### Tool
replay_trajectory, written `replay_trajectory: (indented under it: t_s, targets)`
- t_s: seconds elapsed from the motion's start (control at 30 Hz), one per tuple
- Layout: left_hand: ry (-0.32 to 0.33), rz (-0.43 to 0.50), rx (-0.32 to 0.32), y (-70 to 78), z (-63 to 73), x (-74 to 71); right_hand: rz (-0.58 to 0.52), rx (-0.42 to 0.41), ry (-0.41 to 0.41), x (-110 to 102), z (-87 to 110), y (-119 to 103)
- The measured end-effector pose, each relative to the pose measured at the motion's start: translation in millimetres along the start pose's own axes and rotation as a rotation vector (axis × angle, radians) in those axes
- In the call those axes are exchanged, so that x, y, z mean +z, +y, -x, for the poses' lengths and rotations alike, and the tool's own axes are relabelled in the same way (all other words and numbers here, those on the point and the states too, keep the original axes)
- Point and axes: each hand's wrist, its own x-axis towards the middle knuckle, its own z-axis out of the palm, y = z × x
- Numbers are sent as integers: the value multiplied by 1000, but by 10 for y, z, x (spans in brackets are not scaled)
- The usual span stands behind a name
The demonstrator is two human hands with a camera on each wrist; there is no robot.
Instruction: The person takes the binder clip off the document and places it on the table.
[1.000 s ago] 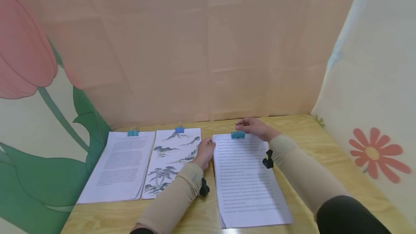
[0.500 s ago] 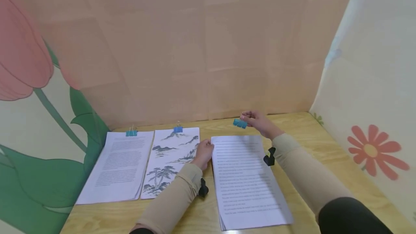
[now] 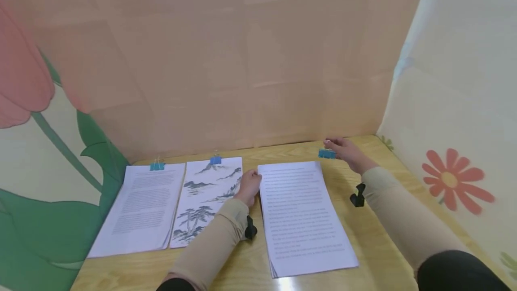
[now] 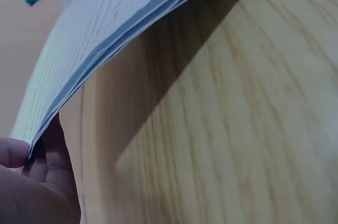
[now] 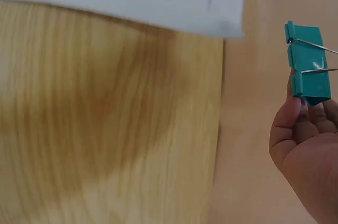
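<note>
A stack of printed paper point(image 3: 303, 219) lies on the table in the head view, with no clip on its top edge. My left hand point(image 3: 249, 187) pinches its upper left edge, thumb on top and fingers beneath, as the left wrist view shows at the paper's corner point(image 4: 26, 129). That edge is lifted and casts a shadow below. To the right of the stack's top, my right hand point(image 3: 350, 154) holds a teal binder clip point(image 3: 327, 153) in the air, apart from the paper. In the right wrist view the clip point(image 5: 309, 63) shows its wire handles.
Left of the hands lie a printed stack point(image 3: 137, 210) with a teal binder clip point(image 3: 157, 166) and a landscape-print stack point(image 3: 202, 192) with a blue binder clip point(image 3: 216, 160). The wooden table point(image 3: 387, 246) meets a pink back wall point(image 3: 250, 66) and a flowered side wall point(image 3: 456, 102).
The teal binder clip has come off the right stack's top edge. My right hand has carried it up and to the right. The left hand keeps its hold on the stack's edge.
</note>
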Motion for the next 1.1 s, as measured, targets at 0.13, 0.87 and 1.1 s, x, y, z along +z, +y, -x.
replay_trajectory:
  t_s: [0.13,0.87,1.1]
  targets:
    - [-18,32,-26,17,-33,33,44,56,22,-156,99,101]
    - [-58,157,3,193,-168,610,160,269,37,-735,562,646]
    - [-54,107,19,207,-257,852,141,314,67,-752,634,803]
